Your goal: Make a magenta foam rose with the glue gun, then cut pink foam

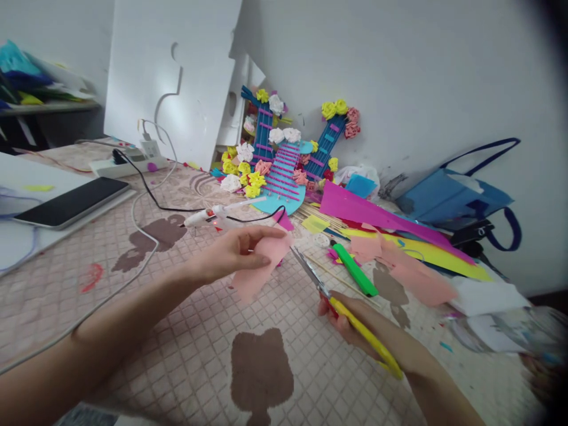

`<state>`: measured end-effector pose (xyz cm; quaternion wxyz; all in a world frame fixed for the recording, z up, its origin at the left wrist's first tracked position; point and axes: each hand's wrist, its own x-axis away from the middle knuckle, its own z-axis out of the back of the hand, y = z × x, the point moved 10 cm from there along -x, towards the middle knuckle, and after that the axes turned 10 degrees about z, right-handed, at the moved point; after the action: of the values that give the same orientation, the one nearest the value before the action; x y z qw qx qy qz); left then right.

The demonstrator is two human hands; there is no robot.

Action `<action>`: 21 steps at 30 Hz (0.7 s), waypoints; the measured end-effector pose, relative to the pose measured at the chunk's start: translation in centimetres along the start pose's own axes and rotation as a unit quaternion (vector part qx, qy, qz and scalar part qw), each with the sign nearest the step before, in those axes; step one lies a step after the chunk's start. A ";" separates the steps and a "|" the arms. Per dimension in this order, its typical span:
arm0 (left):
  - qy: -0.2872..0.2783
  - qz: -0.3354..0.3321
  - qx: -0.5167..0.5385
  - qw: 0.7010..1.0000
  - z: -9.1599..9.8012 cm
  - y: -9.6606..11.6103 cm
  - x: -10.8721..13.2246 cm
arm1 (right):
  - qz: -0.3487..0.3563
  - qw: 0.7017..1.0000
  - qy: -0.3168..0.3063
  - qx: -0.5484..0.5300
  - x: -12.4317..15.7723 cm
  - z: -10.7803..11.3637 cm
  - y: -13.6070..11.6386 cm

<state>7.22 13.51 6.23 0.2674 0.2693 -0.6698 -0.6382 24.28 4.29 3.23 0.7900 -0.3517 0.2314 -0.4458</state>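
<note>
My left hand (239, 251) pinches a piece of pink paper (255, 279) between thumb and fingers, above the patterned tablecloth. In my right hand (344, 319) is a pair of scissors (364, 336) with yellow and red handles. The blades point up and left, their tips close to the paper's right edge; whether they touch it I cannot tell. Just behind my left hand lies a white glue gun (199, 219) with a small red light. A green box cutter (354, 269) rests beyond my right hand.
Behind stand paper flowers (252, 183) and blue stick panels (326, 145) against the wall. Coloured sheets (394, 225) and pink paper pieces (417, 278) lie at right, near a blue bag (452, 192). A phone (73, 202), a power strip (128, 165) and a white cable (144, 231) occupy the left.
</note>
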 end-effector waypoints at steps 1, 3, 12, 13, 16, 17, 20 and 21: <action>0.000 0.001 -0.001 1.000 0.0 0.0 0.0 | -0.007 1.000 -0.007 -0.006 0.1 -0.2 0.3; 0.002 0.007 -0.004 1.000 0.1 -0.2 -0.1 | -0.019 0.999 -0.020 -0.022 0.3 -0.7 0.9; 0.006 -0.008 0.006 1.000 0.2 0.2 0.0 | -0.022 0.998 -0.035 -0.036 1.2 -0.6 0.6; 0.005 -0.010 0.009 1.000 0.1 0.3 0.1 | -0.023 0.999 -0.035 -0.034 1.3 -0.4 0.4; -0.006 -0.007 0.003 1.000 -0.1 0.2 0.1 | -0.034 0.998 -0.048 -0.018 1.3 -0.3 0.2; -0.011 -0.004 -0.002 1.000 -0.3 0.1 0.1 | -0.035 0.998 -0.052 -0.005 1.2 -0.4 0.0; -0.024 0.004 -0.012 1.000 -0.6 -0.3 0.1 | -0.021 0.997 -0.063 0.036 0.5 -0.6 -0.9; -0.028 0.007 -0.015 0.999 -0.6 -0.4 0.1 | -0.013 0.997 -0.063 0.046 0.2 -0.6 -1.3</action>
<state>7.61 12.96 5.85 0.2572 0.2429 -0.6695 -0.6532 23.26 3.41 3.77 0.8124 -0.3456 0.1558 -0.4430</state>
